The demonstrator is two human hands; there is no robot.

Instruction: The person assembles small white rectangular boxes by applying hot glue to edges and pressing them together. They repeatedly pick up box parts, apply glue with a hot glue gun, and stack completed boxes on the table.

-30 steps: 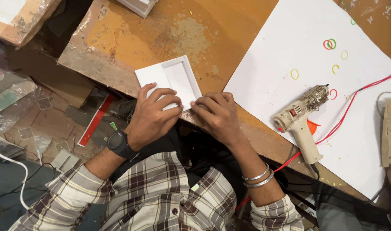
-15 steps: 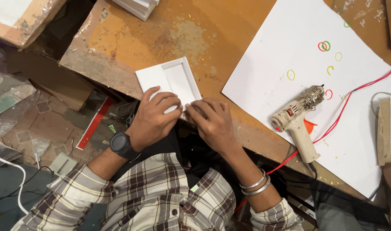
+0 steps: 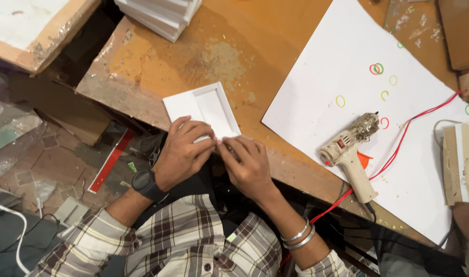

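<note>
A small white box frame (image 3: 206,106) with a shallow rectangular recess lies at the near edge of the worn orange table (image 3: 193,46). My left hand (image 3: 180,153), with a black watch on its wrist, lies over the frame's near corner, fingers curled on it. My right hand (image 3: 247,163), with metal bangles on its wrist, pinches the same near edge from the right. The fingertips of both hands meet there. That part of the frame is hidden under the fingers.
A dirty glue gun (image 3: 350,151) with a red cord (image 3: 406,136) lies on a large white sheet (image 3: 347,61) dotted with coloured rubber bands (image 3: 376,68). White frames are stacked (image 3: 160,15) at the far edge. Cardboard pieces (image 3: 462,161) sit at right. A red ruler (image 3: 110,160) lies on the floor.
Both hands stay on the frame's near edge. Their fingertips have drawn closer together and the right hand has shifted slightly along the edge.
</note>
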